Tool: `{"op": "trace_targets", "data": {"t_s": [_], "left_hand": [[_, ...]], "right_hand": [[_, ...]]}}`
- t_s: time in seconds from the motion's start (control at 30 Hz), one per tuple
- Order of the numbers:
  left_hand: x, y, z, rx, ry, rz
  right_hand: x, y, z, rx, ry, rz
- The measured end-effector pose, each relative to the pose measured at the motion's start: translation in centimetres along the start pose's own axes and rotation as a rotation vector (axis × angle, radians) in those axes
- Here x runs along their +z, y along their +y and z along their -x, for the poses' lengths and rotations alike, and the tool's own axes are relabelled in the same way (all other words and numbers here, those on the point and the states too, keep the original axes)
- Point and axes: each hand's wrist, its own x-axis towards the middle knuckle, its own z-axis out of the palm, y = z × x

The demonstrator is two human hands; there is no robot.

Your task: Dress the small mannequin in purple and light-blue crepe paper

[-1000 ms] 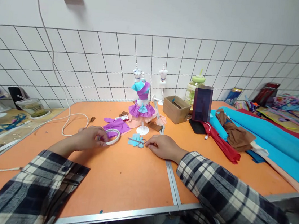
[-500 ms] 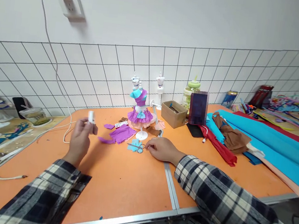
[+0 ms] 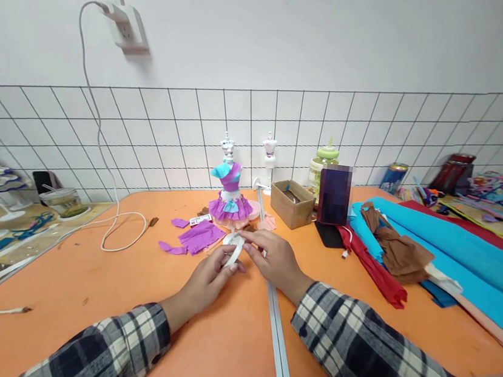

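Observation:
My left hand (image 3: 208, 278) is closed on a narrow white strip (image 3: 236, 253), held just above the orange table. At the strip's upper end my right hand (image 3: 276, 260) closes its fingertips, pinching it. Right behind both hands stands a small mannequin (image 3: 231, 193) in a purple and light-blue outfit with a ruffled skirt, partly covering its white base. Purple crepe-like pieces (image 3: 199, 238) lie to the left of the hands. The scissors and light-blue scraps seen earlier are hidden behind my hands.
Two bare mannequins (image 3: 269, 154) stand near the tiled wall. Right of them are a cardboard box (image 3: 293, 204), a green-lidded jar (image 3: 328, 154) and a propped dark screen (image 3: 335, 196). Blue, red and brown sheets (image 3: 398, 240) cover the right side. A white cable (image 3: 109, 249) loops on the left.
My left hand has come from the left to the middle with the white piece, meeting my right hand. A small brown piece now lies on the table at the left.

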Motion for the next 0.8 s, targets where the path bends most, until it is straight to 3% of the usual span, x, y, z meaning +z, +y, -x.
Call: {"op": "trace_targets", "data": {"t_s": [0.4,0.8], "left_hand": [[-1.5,0.1,0.5,0.087,-0.102,-0.249],[-2.6,0.3,0.3,0.233,-0.148,-0.525]], "right_hand": [[0.9,-1.0,0.2,0.192,0.14,-0.193],[1.2,-1.2,0.0,0.448,0.041,-0.486]]}}
